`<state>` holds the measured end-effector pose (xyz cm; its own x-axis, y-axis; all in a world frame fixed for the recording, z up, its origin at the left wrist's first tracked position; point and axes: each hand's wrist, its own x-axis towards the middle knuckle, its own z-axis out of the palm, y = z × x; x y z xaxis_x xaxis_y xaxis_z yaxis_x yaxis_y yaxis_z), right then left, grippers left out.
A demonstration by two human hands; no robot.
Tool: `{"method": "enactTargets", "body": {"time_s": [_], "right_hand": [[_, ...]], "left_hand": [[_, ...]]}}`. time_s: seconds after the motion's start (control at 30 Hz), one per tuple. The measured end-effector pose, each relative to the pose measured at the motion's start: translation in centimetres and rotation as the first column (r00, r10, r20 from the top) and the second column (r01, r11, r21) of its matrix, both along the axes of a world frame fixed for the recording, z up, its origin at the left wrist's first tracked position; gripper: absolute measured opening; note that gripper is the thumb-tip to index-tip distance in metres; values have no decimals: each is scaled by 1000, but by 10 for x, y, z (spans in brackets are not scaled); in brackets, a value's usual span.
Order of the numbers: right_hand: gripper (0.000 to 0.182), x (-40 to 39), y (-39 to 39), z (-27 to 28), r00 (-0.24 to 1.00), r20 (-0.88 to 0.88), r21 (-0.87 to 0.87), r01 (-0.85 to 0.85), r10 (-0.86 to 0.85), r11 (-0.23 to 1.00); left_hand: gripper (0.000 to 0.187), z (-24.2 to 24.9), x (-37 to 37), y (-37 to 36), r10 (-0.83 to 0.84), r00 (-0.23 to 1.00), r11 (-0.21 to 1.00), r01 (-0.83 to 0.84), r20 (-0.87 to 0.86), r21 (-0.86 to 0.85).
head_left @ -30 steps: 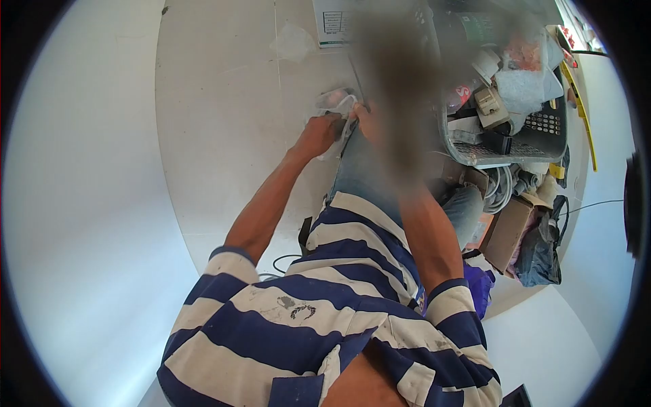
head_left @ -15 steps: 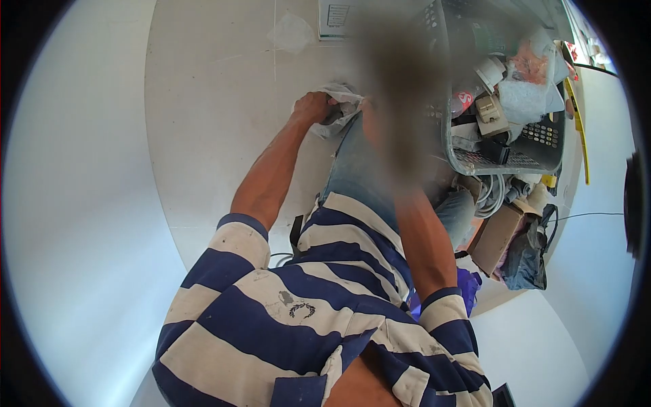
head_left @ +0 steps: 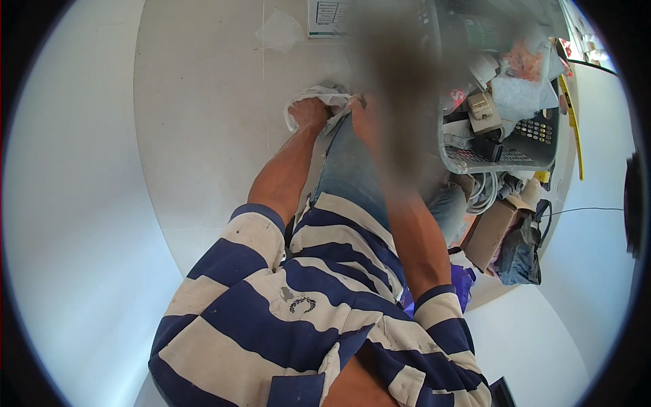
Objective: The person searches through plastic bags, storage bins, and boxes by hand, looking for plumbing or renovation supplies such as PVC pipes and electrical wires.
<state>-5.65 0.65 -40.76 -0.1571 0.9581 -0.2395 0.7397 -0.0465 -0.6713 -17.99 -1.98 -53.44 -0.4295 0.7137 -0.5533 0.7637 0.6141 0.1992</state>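
A crumpled whitish plastic bag is stretched between my two hands, just beyond my knee. My left hand is at the mouth of the bag, with the bag's edge looped around it; its fingers are partly hidden inside. Something dark grey shows in the bag, but I cannot make out what it is. My right hand pinches the bag's right edge. A dark blur in front of the camera covers part of my right hand and forearm.
A grey plastic crate full of mixed items stands at the right. Below it are coiled white cable, a cardboard box and a dark plastic bag. A printed white box and thin plastic sheet lie on the floor.
My left hand has moved from the left side of the bag into its opening, and the bag's rim now loops around it. My right hand still holds the edge. The view has shifted slightly.
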Motion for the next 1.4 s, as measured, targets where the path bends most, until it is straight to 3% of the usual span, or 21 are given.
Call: {"method": "enactTargets", "body": {"time_s": [0.1, 0.17, 0.2, 0.27, 0.3, 0.37, 0.4, 0.47, 0.57, 0.7, 0.77, 0.8, 0.87, 0.9, 0.93, 0.97, 1.07, 1.2, 1.3, 1.37, 1.4], "right_hand": [[24, 6, 1, -11, 998, -60, 28, -27, 29, 999], [24, 7, 4, -10, 997, -78, 35, -7, 10, 999], [24, 8, 3, -9, 996, -92, 28, 9, -6, 1000], [24, 11, 3, -5, 997, -79, 37, 10, -7, 999], [23, 12, 4, -2, 998, -59, 51, 4, -1, 999], [23, 14, 1, 1, 994, -93, -27, 47, -49, 999], [23, 12, 0, 7, 988, -118, -104, 89, -102, 991], [23, 14, -5, 18, 985, -143, -84, 83, -94, 993], [22, 16, -6, 27, 990, -128, -56, 56, -63, 997], [21, 18, -2, -4, 983, -155, -109, 78, -94, 991], [21, 19, -4, -1, 981, -168, -142, 77, -100, 987], [20, 16, -4, 5, 977, -184, -174, 72, -104, 982], [20, 16, -5, -3, 977, -198, -167, 40, -73, 985], [20, 15, -6, -6, 975, -217, -163, 11, -47, 987], [20, 13, -7, -8, 976, -216, -165, 5, -41, 986], [20, 11, -7, -8, 975, -216, -169, 14, -50, 986], [20, 11, -5, -5, 980, -191, -181, 15, -50, 983], [21, 19, 1, -8, 977, -204, -166, 31, -65, 986], [22, 18, 6, -10, 974, -220, -179, 8, -48, 984], [23, 13, 9, 3, 985, -174, -161, -9, -19, 987], [23, 10, 13, 8, 991, -130, -127, -34, 18, 991]], "left_hand": [[37, 17, -8, -5, -44, 999, 999, 43, -8, -19], [36, 34, -24, -9, -4, 971, 1000, 2, 238, 8], [36, 33, -36, -15, -10, 973, 1000, 8, 231, 9], [37, 30, -59, -30, 17, 618, 975, -186, 786, 125], [37, 38, -64, -35, 17, 623, 974, -189, 782, 129], [40, 59, -70, -48, 134, 193, 893, -449, 972, -34], [40, 61, -74, -52, 130, 199, 889, -458, 971, -25], [41, 59, -80, -61, 95, -48, 865, -491, 994, -107], [41, 63, -83, -67, 70, -137, 854, -504, 988, -130], [42, 69, -84, -66, 42, -12, 872, -488, 999, -42], [44, 80, -79, -61, 64, 433, 915, -384, 899, 120], [44, 77, -73, -59, 65, 428, 914, -389, 901, 119], [33, 60, -57, -54, -212, 820, 866, -95, 531, 492], [33, 48, -47, -49, -205, 820, 866, -103, 534, 489], [29, 34, -36, -41, -292, 901, 873, 114, 321, 474], [25, 23, -28, -33, -390, 916, 856, 321, 97, 405], [21, 9, -15, -17, -220, 967, 935, 171, 130, 312], [20, -43, -38, -4, -244, 970, 913, 223, 20, 342], [19, -49, -54, 14, -383, 924, 835, 355, -21, 420], [22, -7, -63, 32, -499, 852, 867, 492, 158, 81], [22, 1, -67, 39, -498, 852, 867, 492, 162, 77]]}}
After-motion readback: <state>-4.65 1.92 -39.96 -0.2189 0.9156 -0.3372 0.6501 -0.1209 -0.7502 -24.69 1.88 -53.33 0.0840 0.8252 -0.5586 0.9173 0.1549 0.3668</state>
